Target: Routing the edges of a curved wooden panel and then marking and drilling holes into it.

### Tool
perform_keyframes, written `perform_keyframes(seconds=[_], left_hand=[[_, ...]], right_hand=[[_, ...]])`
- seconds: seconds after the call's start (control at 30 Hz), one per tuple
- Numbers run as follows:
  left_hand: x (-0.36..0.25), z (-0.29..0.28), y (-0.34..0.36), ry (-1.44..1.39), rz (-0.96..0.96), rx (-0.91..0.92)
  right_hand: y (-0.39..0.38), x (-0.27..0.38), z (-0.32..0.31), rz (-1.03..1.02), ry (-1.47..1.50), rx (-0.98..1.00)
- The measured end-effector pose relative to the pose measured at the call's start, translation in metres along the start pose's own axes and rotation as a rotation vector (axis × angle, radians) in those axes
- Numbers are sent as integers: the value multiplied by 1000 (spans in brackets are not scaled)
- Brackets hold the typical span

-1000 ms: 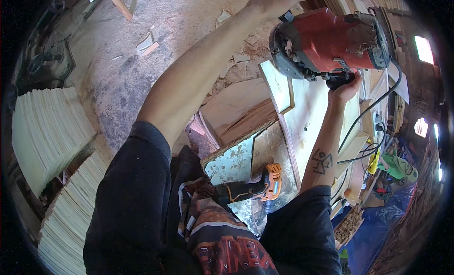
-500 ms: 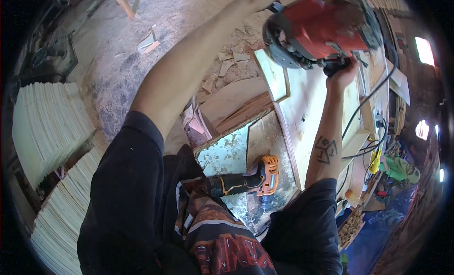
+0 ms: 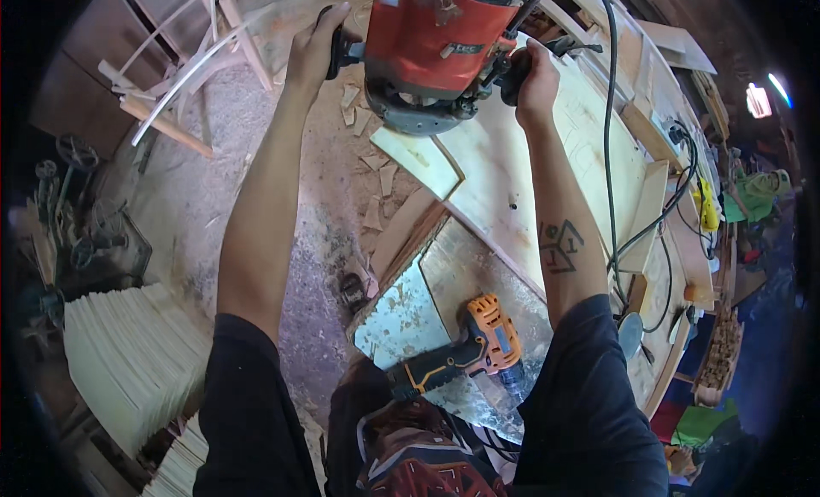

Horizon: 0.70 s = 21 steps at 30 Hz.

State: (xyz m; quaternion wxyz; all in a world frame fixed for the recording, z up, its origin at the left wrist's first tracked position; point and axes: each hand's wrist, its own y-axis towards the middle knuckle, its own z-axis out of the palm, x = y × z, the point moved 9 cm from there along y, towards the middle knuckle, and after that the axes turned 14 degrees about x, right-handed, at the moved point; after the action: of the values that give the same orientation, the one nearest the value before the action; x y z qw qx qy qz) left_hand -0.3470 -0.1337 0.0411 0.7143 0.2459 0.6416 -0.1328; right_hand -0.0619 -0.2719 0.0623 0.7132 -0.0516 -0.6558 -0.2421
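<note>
A large red router [image 3: 436, 53] with a dark round base is held by both my hands over the far part of the bench. My left hand [image 3: 314, 49] is closed around its black left side handle. On the other side, my right hand [image 3: 538, 85] wraps round the right-hand knob. Beneath and beside the router lies a pale plywood panel [image 3: 504, 185], with a smaller angled pale piece [image 3: 418, 160] at its left edge. Whether the base touches the wood I cannot tell. Near my body, an orange and black cordless drill [image 3: 494, 330] lies on its side on the worn bench top [image 3: 470, 249].
A black power cord [image 3: 612, 138] runs along the right side and loops over wooden boards. Stacked thin pale sheets [image 3: 137, 352] stand at lower left. Wood scraps [image 3: 376, 177] litter the dusty floor. A wooden frame [image 3: 243, 40] and wheeled machinery [image 3: 85, 207] are at far left.
The view has turned, with the router now left of its former place and more upright. My left hand now shows on its handle. Both hands stay with the router.
</note>
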Motion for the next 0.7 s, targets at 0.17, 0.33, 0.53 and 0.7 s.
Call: perform_keyframes(seconds=[0.17,0.33,0.53,0.7], left_hand=[[-7,-5,0,41,73,-106],[-17,-6,-5,49,92,-157],[-42,-10,-18,65,221,-231],[-56,-16,-32,220,169,-359]], right_hand=[[4,-4,-7,-15,-56,4],[13,-13,-16,20,-8,-40],[20,-17,-14,-10,-25,59],[26,-18,-11,-23,71,68]])
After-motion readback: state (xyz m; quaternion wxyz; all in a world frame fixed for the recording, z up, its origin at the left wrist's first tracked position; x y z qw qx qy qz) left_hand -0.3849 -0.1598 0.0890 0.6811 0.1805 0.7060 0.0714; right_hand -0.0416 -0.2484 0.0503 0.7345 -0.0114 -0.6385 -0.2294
